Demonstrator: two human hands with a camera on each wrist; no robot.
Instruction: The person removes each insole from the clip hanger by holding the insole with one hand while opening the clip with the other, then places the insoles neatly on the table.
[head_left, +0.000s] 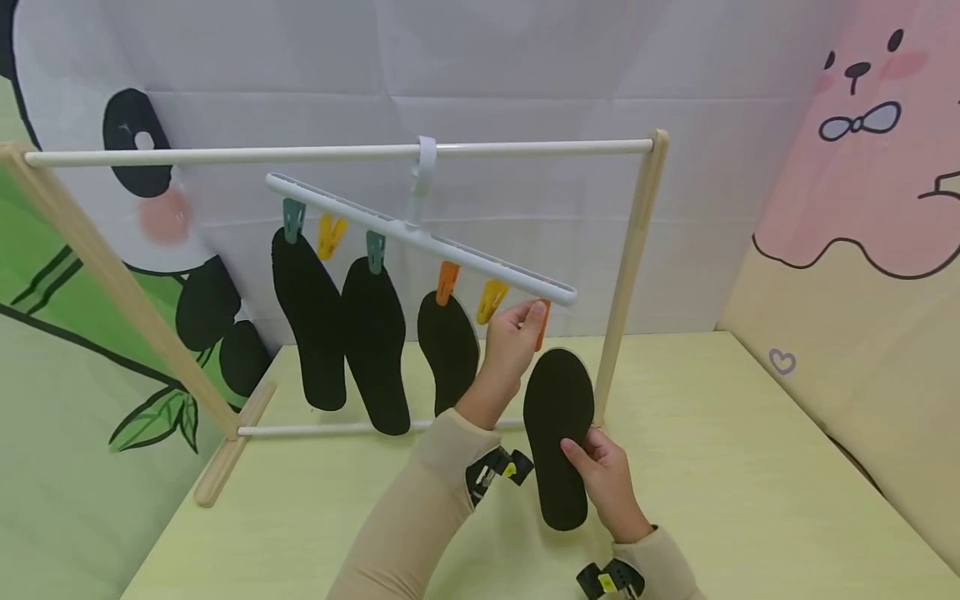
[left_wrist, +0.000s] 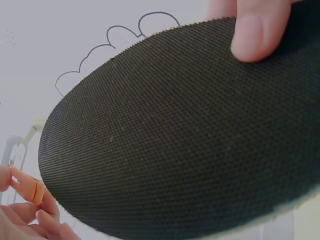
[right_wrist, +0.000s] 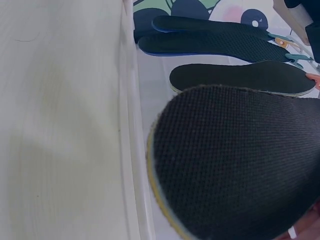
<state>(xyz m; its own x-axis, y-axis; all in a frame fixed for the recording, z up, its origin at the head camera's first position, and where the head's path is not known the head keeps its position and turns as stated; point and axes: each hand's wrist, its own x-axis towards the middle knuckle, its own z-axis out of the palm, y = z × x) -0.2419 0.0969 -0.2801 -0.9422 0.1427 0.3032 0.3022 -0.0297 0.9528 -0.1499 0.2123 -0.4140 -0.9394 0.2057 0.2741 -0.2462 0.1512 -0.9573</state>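
And here we see the right hand [head_left: 606,477] gripping a black insole [head_left: 557,417] near its middle, thumb across the face, the rounded broad end up. Close in, we make out a fine, gridded weave and, from the right wrist, a yellowish edge round the curve. Just above and to the left, the left hand [head_left: 504,360] pinches an orange plastic clip [head_left: 543,323] at the low end of a slim white hanger [head_left: 420,239]; our insole is near that clip, apart from it. The hanger slopes down to the right, its hook over a smooth, round white rod [head_left: 225,157] between pale wooden posts [head_left: 632,275]. Along it we spot three more insoles [head_left: 375,354] dangling: two long, wavy-sided ones with blue edges under teal clips [head_left: 294,218], and a third under another orange clip [head_left: 447,283]. Two yellow clips [head_left: 492,302] hang bare.
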